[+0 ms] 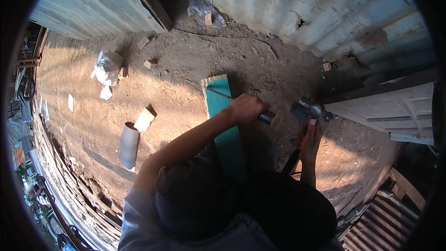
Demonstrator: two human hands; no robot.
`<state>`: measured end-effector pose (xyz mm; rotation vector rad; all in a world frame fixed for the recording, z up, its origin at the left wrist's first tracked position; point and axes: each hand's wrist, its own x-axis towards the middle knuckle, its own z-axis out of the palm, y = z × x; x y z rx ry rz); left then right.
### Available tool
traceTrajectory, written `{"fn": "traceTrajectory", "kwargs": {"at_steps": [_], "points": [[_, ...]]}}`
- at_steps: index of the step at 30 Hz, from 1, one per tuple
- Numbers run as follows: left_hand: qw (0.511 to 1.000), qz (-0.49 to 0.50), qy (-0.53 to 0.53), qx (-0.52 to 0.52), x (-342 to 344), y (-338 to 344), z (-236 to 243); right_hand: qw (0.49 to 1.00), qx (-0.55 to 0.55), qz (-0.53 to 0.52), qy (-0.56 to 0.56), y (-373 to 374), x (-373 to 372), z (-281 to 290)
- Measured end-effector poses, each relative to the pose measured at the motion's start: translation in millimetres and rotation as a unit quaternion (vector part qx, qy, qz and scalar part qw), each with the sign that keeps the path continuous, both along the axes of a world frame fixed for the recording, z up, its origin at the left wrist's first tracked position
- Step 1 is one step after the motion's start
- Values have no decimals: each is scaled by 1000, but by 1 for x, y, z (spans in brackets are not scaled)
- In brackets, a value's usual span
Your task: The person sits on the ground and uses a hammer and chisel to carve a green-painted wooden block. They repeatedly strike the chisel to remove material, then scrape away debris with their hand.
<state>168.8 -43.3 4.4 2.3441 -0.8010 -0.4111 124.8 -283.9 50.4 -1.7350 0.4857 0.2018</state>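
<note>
My left hand (246, 107) is wrapped round a chisel, with its blade (219, 93) slanting across to the left edge of a green-painted wooden board (223, 125). The chisel's dark handle (266, 116) sticks out of the fist to the right. The board's far end shows bare, rough wood, and its near end is hidden under my body. My right hand (310, 143) grips a ball-peen hammer, and its metal head (315, 110) is raised to the right of the chisel handle, apart from it.
Wood offcuts (150, 64) and chips lie on the dirt ground. To the left are a tied white plastic bag (108, 67), a dark curved piece (129, 145) and a pale block (145, 119). Corrugated metal sheets (297, 9) stand ahead; a white panel (390, 107) is at right.
</note>
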Motion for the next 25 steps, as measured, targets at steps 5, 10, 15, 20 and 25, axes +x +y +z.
{"fn": "traceTrajectory", "kwargs": {"at_steps": [5, 10, 15, 20, 25], "points": [[1000, 25, 12, -6, 1, -2, 1, 999, 26, -5, 20, 1, -1, 6], [998, 60, 7, -6, 4, -3, -1, 995, -45, -66, -60, -1, -4, 3], [995, 99, 6, 2, 11, -4, 3, 992, 2, -121, -46, 4, -10, 0], [982, 187, 5, -1, 14, 34, -39, 867, -396, 236, -186, -9, -26, -63], [979, 201, -14, 18, -21, 69, -46, 993, -76, 87, -29, 1, -17, -36]]}}
